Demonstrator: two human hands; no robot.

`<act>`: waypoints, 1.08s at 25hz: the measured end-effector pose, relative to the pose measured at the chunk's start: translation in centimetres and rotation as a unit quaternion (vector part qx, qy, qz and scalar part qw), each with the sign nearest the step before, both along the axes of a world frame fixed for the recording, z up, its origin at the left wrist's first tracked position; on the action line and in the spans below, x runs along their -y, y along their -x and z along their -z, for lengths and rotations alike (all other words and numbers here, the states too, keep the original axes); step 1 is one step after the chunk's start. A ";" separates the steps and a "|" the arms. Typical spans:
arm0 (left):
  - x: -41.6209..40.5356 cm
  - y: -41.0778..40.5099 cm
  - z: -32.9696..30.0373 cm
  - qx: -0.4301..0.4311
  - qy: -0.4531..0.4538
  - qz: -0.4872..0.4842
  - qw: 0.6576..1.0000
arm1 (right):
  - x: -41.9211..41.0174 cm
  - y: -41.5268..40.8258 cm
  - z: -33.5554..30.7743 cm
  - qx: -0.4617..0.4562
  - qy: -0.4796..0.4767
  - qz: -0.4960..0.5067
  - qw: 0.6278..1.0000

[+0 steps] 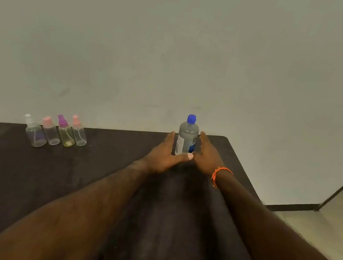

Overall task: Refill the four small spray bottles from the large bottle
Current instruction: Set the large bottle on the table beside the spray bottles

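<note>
Only the head view here, looking down over a dark table [13, 172] pushed up against a plain pale wall [180, 41].

The large bottle [187, 139] stands upright near the far edge of the table, right of centre. It's clear plastic with a blue cap [191, 119], still on, and a white and blue label. Both arms reach out to it from the bottom of the shot. The left hand [165, 154] sits just to the left of the bottle with fingers straight and pointing away, thumb stretched across in front of the bottle's base. The right hand [206, 154] is just to the right of it, fingers straight too. So the bottle is framed between the two hands, and neither one is wrapped round it; both look relaxed and flat. Whether the palms actually touch the plastic, I can't tell. The right wrist has an orange bracelet [218, 174].

The four small spray bottles [55, 134] stand in a tight row well off to the left near the far edge, all upright with nozzles on: white top, pink, purple, pink. The purple one has a bit of yellowish liquid at the bottom.

Pale floor [331, 218] shows past the table's right edge.
</note>
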State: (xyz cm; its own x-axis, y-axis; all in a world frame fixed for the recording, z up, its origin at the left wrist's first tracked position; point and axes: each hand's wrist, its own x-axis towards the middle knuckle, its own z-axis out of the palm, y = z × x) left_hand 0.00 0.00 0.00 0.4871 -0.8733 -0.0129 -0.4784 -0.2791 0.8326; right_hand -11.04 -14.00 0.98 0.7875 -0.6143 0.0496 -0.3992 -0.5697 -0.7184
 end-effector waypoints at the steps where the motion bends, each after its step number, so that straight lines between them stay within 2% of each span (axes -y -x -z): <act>1: 0.5 0.1 0.2 -0.023 0.033 0.025 0.999 | 0.1 -0.3 0.2 0.030 -0.015 -0.016 0.999; 5: 1.4 0.3 1.0 -0.051 0.040 0.031 0.997 | -0.5 -0.4 0.9 0.049 -0.023 -0.027 0.998; 10: -0.2 1.5 0.5 -0.061 0.030 0.036 0.997 | -2.2 1.7 -0.7 0.027 -0.006 -0.029 0.999; 20: -10.5 9.5 -3.4 -0.041 0.024 0.031 0.998 | -12.2 11.5 -4.7 0.025 0.023 -0.054 0.998; 23: -13.5 12.2 -4.2 -0.024 0.025 0.028 0.999 | -15.2 14.3 -4.8 0.037 0.013 -0.062 0.997; 27: -16.7 15.0 -3.1 -0.042 0.016 0.033 0.998 | -17.9 16.8 -3.7 0.039 -0.002 -0.057 0.998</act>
State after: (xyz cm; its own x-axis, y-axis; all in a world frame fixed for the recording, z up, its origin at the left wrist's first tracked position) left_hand -15.00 16.70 3.10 0.4268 -0.9041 -0.0236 -0.4232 -0.2227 0.8782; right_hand -27.82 3.85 4.67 0.8457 -0.5221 0.1108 -0.2758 -0.6052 -0.7468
